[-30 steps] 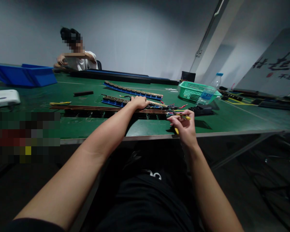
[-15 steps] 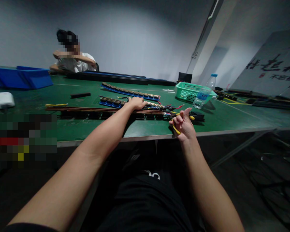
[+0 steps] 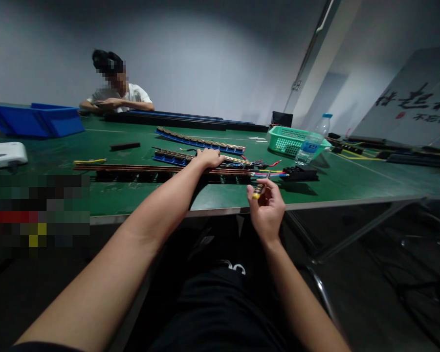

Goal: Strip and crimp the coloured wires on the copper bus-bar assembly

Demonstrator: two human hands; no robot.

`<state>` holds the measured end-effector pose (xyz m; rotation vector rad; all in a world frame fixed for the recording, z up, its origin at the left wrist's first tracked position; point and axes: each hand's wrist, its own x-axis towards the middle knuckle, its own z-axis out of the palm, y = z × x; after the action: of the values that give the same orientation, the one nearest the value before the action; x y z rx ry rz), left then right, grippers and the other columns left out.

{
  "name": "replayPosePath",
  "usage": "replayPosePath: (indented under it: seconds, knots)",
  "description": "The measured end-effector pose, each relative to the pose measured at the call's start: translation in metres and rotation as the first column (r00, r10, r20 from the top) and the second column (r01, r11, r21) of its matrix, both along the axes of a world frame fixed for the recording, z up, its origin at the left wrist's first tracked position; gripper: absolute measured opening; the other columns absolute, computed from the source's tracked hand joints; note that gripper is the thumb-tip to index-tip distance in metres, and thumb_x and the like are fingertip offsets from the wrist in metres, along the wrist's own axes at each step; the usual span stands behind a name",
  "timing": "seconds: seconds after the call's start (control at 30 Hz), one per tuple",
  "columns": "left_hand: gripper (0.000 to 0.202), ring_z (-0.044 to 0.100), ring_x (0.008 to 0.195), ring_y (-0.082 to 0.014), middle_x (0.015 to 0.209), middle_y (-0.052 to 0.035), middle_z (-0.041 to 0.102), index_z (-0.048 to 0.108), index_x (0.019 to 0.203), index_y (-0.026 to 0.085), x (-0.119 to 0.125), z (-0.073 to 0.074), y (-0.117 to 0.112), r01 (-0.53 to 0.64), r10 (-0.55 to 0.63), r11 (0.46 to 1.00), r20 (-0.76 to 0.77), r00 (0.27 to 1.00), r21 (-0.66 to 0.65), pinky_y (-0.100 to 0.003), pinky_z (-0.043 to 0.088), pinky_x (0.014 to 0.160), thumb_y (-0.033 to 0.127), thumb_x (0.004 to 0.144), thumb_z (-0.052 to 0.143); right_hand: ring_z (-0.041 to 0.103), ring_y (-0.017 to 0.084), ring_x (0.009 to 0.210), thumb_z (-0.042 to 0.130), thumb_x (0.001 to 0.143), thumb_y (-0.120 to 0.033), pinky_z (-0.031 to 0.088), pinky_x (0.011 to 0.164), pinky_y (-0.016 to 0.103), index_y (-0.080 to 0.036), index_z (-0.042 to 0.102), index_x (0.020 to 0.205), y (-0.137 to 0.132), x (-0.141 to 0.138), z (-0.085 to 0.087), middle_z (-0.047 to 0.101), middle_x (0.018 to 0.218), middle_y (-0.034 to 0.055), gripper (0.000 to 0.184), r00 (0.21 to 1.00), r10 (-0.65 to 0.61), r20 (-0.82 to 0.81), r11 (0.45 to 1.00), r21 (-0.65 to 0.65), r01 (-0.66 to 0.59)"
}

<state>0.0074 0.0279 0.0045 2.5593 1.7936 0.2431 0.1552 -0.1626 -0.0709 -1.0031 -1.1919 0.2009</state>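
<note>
My left hand [image 3: 208,159] lies palm down over a long black strip [image 3: 150,175] with copper-coloured bars along its top, its fingers bent over it. The undersides of these fingers are hidden. Coloured wires [image 3: 266,174] run from the strip's right end to a black end piece [image 3: 299,174]. In front of those wires, my right hand [image 3: 268,205] is closed around yellow-handled pliers [image 3: 258,190], held upright near the table edge. The hand covers part of the tool. Just behind the left hand is a shorter blue strip [image 3: 168,157] with brass-coloured parts.
Another blue strip [image 3: 201,142] lies farther back. A green basket [image 3: 284,141] and a water bottle [image 3: 310,146] stand to the right. Blue bins [image 3: 40,121] and a white device [image 3: 3,155] are at left. Across the green table [image 3: 124,203] sits a person [image 3: 119,93].
My right hand has turned over and moved slightly left, and the pliers' spread handles now appear together. The left hand stays on the strip. The person opposite has lowered an arm.
</note>
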Motion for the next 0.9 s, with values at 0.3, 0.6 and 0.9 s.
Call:
replayPosePath:
  seconds: [0.3, 0.6, 0.9]
  knots:
    - [0.058, 0.052, 0.129, -0.0363, 0.140, -0.0141, 0.060, 0.061, 0.132, 0.023, 0.001, -0.001, 0.003, 0.004, -0.004, 1.000, -0.023, 1.000, 0.010, -0.058, 0.034, 0.108, 0.055, 0.098, 0.027, 0.059, 0.014, 0.065, 0.068, 0.080, -0.045, 0.047, 0.064, 0.028, -0.025, 0.059, 0.107, 0.024, -0.015, 0.036, 0.062, 0.071, -0.0027, 0.034, 0.829, 0.528, -0.182, 0.848, 0.065, -0.526]
    - [0.060, 0.052, 0.129, -0.0363, 0.139, -0.0139, 0.061, 0.061, 0.134, 0.023, 0.001, -0.001, -0.001, 0.009, -0.009, 1.000, -0.016, 1.000, 0.011, -0.058, 0.034, 0.108, 0.057, 0.099, 0.026, 0.056, 0.011, 0.061, 0.069, 0.076, -0.049, 0.046, 0.053, 0.023, -0.020, 0.067, 0.099, 0.055, -0.006, 0.041, 0.061, 0.069, -0.0036, 0.036, 0.644, 0.543, -0.539, 0.744, -0.047, -0.667]
    - [0.057, 0.051, 0.130, -0.0348, 0.143, -0.0132, 0.058, 0.061, 0.133, 0.023, 0.001, 0.001, -0.003, 0.011, -0.012, 1.000, -0.025, 1.000, -0.022, -0.057, 0.034, 0.109, 0.053, 0.099, 0.026, 0.040, 0.006, 0.041, 0.062, 0.087, -0.053, 0.029, 0.043, 0.022, -0.018, 0.071, 0.101, 0.044, -0.009, 0.031, 0.055, 0.052, -0.0064, 0.038, 0.823, 0.564, -0.069, 0.813, -0.133, -0.568]
